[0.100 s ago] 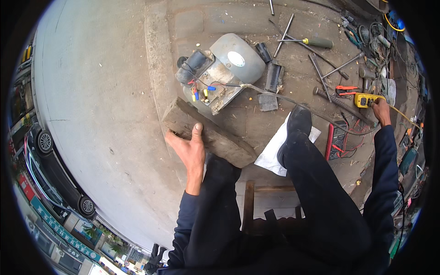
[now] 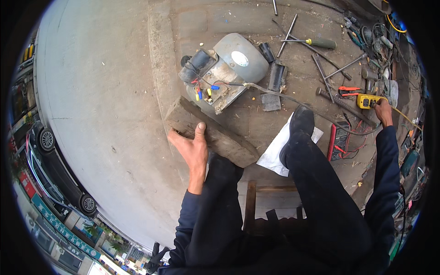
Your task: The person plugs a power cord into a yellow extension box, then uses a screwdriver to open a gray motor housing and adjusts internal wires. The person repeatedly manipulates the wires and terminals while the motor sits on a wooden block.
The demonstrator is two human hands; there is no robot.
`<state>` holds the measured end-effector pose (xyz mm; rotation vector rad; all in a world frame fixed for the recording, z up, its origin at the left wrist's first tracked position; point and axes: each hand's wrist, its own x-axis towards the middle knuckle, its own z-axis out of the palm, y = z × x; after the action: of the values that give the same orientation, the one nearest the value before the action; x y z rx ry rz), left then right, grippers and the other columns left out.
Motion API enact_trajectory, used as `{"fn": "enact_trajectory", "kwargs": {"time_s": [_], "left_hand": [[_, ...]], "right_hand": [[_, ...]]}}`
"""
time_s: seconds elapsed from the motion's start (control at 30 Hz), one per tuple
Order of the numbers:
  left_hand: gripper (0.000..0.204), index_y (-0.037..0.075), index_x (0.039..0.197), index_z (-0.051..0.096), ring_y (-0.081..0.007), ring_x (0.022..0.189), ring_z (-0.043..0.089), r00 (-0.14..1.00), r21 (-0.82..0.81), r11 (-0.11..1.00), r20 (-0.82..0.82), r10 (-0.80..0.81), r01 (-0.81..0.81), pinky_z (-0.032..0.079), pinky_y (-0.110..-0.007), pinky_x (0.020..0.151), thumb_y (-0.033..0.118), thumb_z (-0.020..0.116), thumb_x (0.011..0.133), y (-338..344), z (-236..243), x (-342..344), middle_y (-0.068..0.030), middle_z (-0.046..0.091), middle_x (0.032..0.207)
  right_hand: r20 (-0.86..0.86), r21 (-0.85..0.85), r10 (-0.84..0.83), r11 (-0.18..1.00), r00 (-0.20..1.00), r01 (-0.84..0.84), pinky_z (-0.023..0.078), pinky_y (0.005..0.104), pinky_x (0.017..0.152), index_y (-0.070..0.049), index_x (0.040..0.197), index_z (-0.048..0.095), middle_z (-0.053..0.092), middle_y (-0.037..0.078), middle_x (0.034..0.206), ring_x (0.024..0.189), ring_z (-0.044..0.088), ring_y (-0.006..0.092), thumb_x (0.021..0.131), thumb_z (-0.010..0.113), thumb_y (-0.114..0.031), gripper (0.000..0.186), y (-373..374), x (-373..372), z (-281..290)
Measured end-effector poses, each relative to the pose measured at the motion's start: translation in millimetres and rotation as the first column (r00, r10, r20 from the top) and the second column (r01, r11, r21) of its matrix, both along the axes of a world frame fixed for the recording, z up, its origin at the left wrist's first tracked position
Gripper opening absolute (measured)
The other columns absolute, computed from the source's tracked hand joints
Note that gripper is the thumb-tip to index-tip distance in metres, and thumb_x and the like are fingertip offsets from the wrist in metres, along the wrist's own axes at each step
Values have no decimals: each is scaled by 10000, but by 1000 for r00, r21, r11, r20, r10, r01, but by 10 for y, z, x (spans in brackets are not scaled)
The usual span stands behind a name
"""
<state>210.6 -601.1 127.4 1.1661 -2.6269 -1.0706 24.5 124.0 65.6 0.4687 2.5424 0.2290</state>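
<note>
My left hand [image 2: 191, 149] grips a dirty wooden block [image 2: 217, 135] that lies slanting beside my left shoe. My right hand [image 2: 383, 112] is closed on a yellow socket box [image 2: 366, 101] with a yellow cord, out at the right. Above the block lies a grey motor housing [image 2: 240, 64] with a black cylinder [image 2: 198, 64], wires and blue and yellow connectors [image 2: 198, 95]; a grey cable [image 2: 298, 100] runs from it toward the right. Orange-handled pliers [image 2: 349, 89] lie just left of the socket box.
T-handle wrenches [image 2: 288, 32], a screwdriver [image 2: 323, 43], metal bars and a red-black multimeter [image 2: 337, 140] lie on the pavement. A white cloth [image 2: 272, 160] is by my right shoe. Tools and cables crowd the right edge; a parked black car [image 2: 62, 169] and a person [image 2: 153, 256] are at left.
The whole scene sits slightly further right in the picture. Both hands keep their holds, with no clear movement against the objects.
</note>
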Motion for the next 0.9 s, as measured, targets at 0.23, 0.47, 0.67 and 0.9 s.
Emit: {"fn": "enact_trajectory", "kwargs": {"time_s": [0.23,0.47,0.67,0.9], "left_hand": [[960,-149,1512,342,-429,1381,438,1000,0,1000,16,7,-7,358,-510,1181,369,873,903,8,2,-7,-298,433,1432],[935,-141,1507,355,-410,1370,448,999,19,1000,-39,6,-6,364,-505,1176,346,876,902,13,-33,7,-282,439,1411],[914,-136,1488,374,-394,1341,475,999,29,1000,-42,-4,5,390,-497,1158,382,867,917,-37,-88,33,-266,451,1371],[971,-147,1513,349,-408,1352,453,1000,-16,1000,-1,-27,27,369,-505,1166,418,865,915,-35,-59,41,-283,438,1395]], "right_hand": [[2,77,40,996,999,-40,419,610,1120,-16,1186,719,732,289,1225,1198,678,478,905,607,-259,388,-115,15,-11],[-35,146,113,983,993,-107,464,604,1072,41,1153,707,720,331,1187,1168,679,494,919,609,-249,386,-301,37,53],[-121,106,144,986,982,-132,547,580,918,77,1032,702,721,363,1057,1057,698,522,878,639,-172,300,-449,101,29],[-98,86,68,994,993,-60,552,564,937,69,1088,718,725,356,1107,1086,698,517,889,621,-179,332,-513,54,13]]}}
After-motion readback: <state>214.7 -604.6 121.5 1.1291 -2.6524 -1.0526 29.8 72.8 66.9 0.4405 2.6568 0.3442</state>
